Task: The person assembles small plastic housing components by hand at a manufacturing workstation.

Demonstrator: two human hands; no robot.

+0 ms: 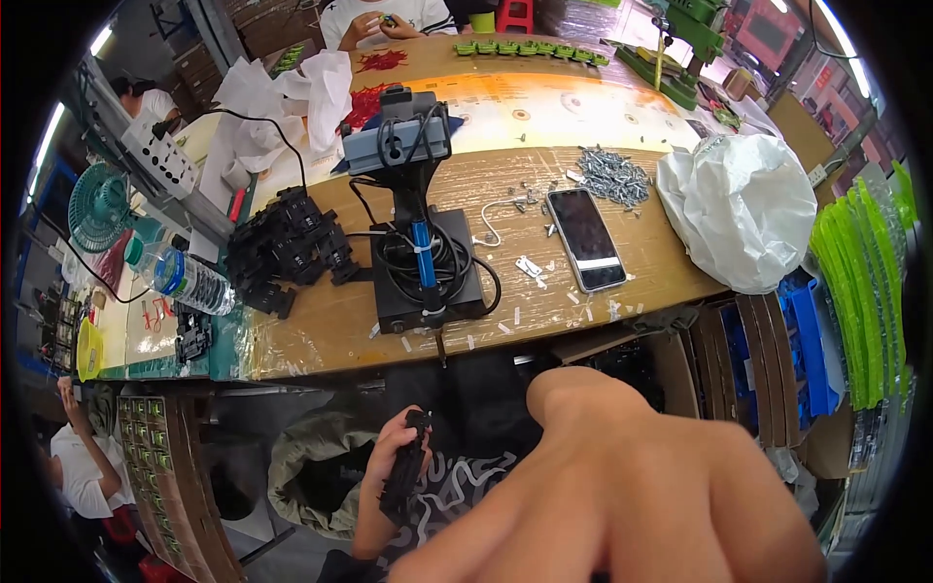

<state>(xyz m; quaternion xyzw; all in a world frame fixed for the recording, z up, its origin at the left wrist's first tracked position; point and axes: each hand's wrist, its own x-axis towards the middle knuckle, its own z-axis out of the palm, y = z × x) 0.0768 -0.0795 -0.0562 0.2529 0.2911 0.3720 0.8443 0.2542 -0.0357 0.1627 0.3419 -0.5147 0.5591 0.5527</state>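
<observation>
Low in front of my body, my left hand [388, 445] is closed around a black plastic part [402, 474], which stands nearly upright in its grip. My right hand [622, 486] is raised very close to the camera and fills the lower right. Its knuckles and the backs of its fingers show, while the fingertips run out of sight at the lower edge, so I cannot see whether it holds anything. Beyond the hands, at the table's front edge, stands a black device [428, 282] with coiled cables and a blue bar. A thin metal tip points down beneath it.
On the table [321, 340] lie a pile of black plastic parts [287, 248], a phone [586, 238], a heap of screws [612, 177] and a white plastic bag [739, 209]. A water bottle [180, 275] leans at the left. A person [384, 21] works across the table.
</observation>
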